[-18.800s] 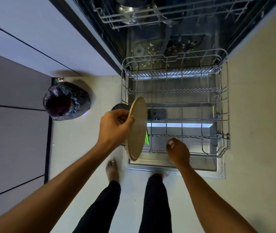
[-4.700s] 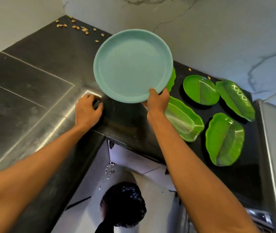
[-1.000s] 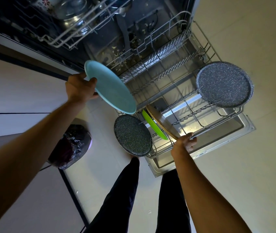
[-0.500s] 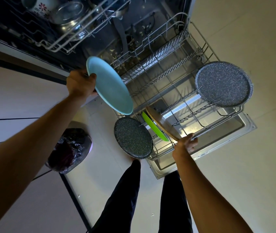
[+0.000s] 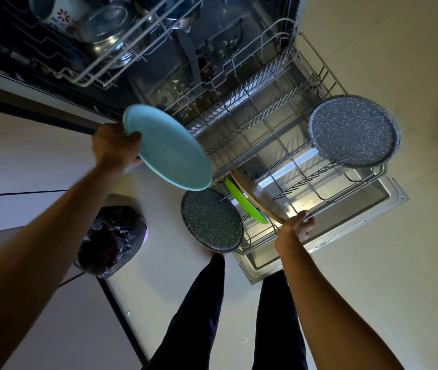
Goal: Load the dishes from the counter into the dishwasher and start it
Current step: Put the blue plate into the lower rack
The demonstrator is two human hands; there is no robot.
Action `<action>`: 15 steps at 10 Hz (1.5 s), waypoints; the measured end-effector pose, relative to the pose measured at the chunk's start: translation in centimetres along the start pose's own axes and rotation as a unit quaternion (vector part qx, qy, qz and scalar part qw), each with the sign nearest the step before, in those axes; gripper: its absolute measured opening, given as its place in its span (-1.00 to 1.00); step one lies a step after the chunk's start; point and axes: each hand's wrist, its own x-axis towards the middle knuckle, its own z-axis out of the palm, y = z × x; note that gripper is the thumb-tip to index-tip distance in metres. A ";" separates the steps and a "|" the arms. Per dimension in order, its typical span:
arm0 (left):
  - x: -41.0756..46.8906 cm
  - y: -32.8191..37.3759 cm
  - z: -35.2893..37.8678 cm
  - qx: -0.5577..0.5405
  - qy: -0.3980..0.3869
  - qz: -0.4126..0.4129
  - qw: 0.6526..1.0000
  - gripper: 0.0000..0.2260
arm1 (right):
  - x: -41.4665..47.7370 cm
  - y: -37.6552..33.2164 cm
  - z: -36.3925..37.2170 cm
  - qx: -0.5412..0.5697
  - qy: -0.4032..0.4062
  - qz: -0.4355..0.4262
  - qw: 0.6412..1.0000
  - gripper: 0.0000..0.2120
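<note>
Your L hand [image 5: 113, 145] holds the light-blue round plate [image 5: 169, 148] over the left side of the grey wire lower rack [image 5: 263, 116]; R hand [image 5: 294, 229] grips its front rail. In rack, L to R: small dark speckled plate [image 5: 211, 220], lime-green plate [image 5: 244, 204], tan round plate [image 5: 259, 200]; large dark speckled plate [image 5: 354, 130] far R.

Dim indoor scene through a wide-angle lens. The brightest area is glare on the steel inner door [image 5: 367, 196] beneath the lower rack [image 5: 255, 88], whose wires cast thin shadows across it. The dishwasher tub [image 5: 199, 62] and upper rack [image 5: 105, 73], along the top edge, lie in deep shadow. The floor [image 5: 399, 263] is evenly lit. Straight lines bow toward the frame edges; the left forearm [image 5: 25, 263] appears stretched and slightly soft at the lower left corner. The teal plate [image 5: 169, 148] is sharp.
</note>
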 end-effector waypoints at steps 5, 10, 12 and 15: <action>1.0 0.1 1.7 -0.090 -0.028 -0.028 0.995 -0.68 | 0.5 0.0 -0.1 0.028 0.004 0.003 1.000 -0.36; 4.1 1.4 3.0 -0.149 -0.030 -0.084 0.985 -0.57 | 0.6 -0.7 1.3 0.219 0.099 0.046 0.970 -0.33; 6.3 2.1 3.3 -0.144 -0.039 -0.102 0.983 -0.58 | 0.6 -0.8 1.6 0.241 0.126 0.041 0.961 -0.33; 5.8 3.4 6.5 -0.211 -0.082 -0.145 0.963 -0.67 | 1.8 -0.5 2.0 0.308 0.191 0.062 0.930 -0.48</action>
